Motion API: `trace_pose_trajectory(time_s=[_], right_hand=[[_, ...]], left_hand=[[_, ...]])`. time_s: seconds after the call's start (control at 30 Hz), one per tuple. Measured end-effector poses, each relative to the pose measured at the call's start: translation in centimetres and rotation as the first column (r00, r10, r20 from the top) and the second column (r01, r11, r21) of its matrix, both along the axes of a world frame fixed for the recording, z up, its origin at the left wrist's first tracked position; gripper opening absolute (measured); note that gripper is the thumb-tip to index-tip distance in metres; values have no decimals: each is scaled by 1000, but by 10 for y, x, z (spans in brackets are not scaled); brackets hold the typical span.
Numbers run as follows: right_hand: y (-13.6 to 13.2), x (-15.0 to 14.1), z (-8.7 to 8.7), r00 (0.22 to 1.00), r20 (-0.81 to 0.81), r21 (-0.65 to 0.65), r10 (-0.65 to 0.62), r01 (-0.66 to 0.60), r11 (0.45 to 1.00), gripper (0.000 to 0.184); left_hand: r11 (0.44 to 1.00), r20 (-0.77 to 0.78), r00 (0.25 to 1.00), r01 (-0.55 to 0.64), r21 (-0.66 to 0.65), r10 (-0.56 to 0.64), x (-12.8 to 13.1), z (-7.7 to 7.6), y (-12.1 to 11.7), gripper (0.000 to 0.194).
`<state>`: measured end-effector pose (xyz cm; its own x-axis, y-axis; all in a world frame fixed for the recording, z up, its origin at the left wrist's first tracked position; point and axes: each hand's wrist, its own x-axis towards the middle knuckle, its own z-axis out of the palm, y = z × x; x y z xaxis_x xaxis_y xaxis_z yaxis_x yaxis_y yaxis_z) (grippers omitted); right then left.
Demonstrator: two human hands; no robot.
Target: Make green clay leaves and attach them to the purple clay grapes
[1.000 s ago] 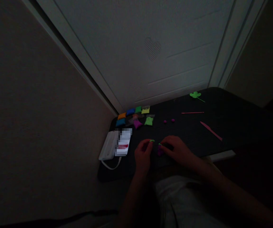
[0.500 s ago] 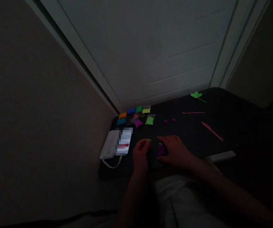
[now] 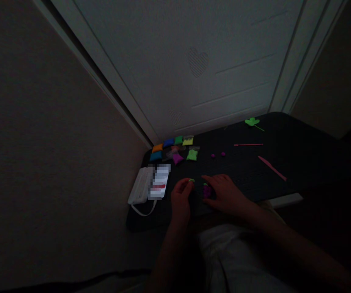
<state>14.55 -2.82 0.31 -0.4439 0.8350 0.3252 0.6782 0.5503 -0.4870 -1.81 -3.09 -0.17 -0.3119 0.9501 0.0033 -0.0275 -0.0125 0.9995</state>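
Close to the table's near edge, my left hand is closed, pinching a small light-green piece of clay between thumb and fingertips. To its right lies a lumpy purple clay cluster with a bit of green at its top. My right hand curves around the right side of this cluster, thumb below and index finger above, spread apart. Whether its palm side touches the clay I cannot tell. Two small purple clay balls rest farther back on the dark table.
Bags of coloured clay, among them a light-green bag, sit at the back left. A white face mask and a partly blurred phone-like item lie at left. On the right are a pink knife tool, a thin pink stick and a green clover shape.
Almost nothing differs. Both hands keep their places, with the green piece still pinched in the left; the view has shifted very slightly.
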Motion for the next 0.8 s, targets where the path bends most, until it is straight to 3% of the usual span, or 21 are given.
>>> trace_pose_trajectory(time_s=[0.8], right_hand=[[3, 3, -2, 998, -50, -16, 38, -39, 999, 60]], left_hand=[[1000, -60, 998, -6, -18, 5, 0, -2, -1, 25]])
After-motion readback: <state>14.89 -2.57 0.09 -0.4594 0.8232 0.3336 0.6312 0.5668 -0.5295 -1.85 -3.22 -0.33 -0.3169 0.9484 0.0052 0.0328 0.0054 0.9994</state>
